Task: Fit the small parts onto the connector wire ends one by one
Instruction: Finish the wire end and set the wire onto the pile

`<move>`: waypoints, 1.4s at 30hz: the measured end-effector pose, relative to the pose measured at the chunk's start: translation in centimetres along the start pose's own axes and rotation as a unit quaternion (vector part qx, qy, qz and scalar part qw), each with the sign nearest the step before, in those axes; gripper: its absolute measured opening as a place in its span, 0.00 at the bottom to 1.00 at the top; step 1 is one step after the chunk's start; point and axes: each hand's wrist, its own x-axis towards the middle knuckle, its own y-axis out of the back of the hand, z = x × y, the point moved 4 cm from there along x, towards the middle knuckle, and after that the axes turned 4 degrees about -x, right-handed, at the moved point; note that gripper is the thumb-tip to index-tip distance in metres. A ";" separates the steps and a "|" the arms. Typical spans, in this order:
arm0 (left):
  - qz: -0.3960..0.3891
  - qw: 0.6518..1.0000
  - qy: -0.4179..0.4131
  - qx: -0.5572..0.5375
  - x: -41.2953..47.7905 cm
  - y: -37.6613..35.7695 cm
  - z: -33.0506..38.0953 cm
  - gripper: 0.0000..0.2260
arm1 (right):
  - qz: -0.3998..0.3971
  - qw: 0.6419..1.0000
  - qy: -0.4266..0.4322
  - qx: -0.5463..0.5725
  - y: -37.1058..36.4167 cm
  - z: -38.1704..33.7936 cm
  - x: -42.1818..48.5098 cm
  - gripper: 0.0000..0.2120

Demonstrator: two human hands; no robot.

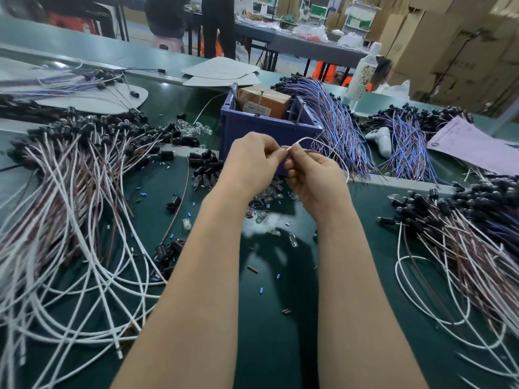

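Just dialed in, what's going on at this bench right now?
A person is working one white wire in front of the blue bin. The left hand and right hand both pinch its end, grips almost touching; the fingers hide whether a small part is on yet. Heaps of wires lie on either side, and loose clear parts sit on the green mat under the hands.

green work table point(275, 318), stacked cardboard boxes point(449, 46) at right, grey table point(331, 50) behind, pink stool point(168, 42), orange stools point(327, 73)

Glossy clear bulbs point(262, 217) (glass-like); matt green table point(269, 318); plastic bin point(252, 130).
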 end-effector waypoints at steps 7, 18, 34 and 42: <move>-0.045 0.999 -0.002 0.020 0.2 -0.5 0.1 0.08 | 0.099 0.994 0.042 -0.013 0.6 -0.1 0.4 0.15; -0.011 0.997 0.071 0.024 0.2 2.0 -1.5 0.08 | 0.208 0.974 0.054 0.065 3.6 -0.5 0.5 0.14; -0.033 0.989 0.055 -0.133 -0.4 -1.2 0.2 0.05 | 0.143 0.985 0.052 0.079 1.4 -0.5 0.5 0.14; 0.100 0.940 0.041 -0.324 -0.2 -1.2 0.1 0.05 | 0.069 0.965 -0.051 0.249 -0.5 -0.5 0.2 0.12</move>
